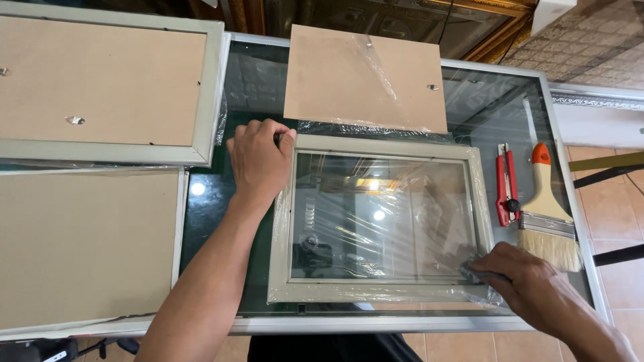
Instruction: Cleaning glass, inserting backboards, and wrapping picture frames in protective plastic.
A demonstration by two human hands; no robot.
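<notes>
Right, we've got the grey picture frame [379, 224] lying flat near the glass tabletop's [510, 107] front edge, film-wrapped. Our left hand [260, 159] pins its far-left corner steady, fingers curled, while our right hand [530, 281] grips a dark cloth [473, 271] at the near-right corner.

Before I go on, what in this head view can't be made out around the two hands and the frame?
- Right hand: its fingers cover a small dark thing at the lower right corner of the picture frame; what it is cannot be told.
- Left hand: fingertips curl over the frame's top left corner, so the grip there is hidden.
- Glass: plastic wrap and glare blur what lies under it.
- Left-hand frames: cut off by the picture's edge.
</notes>
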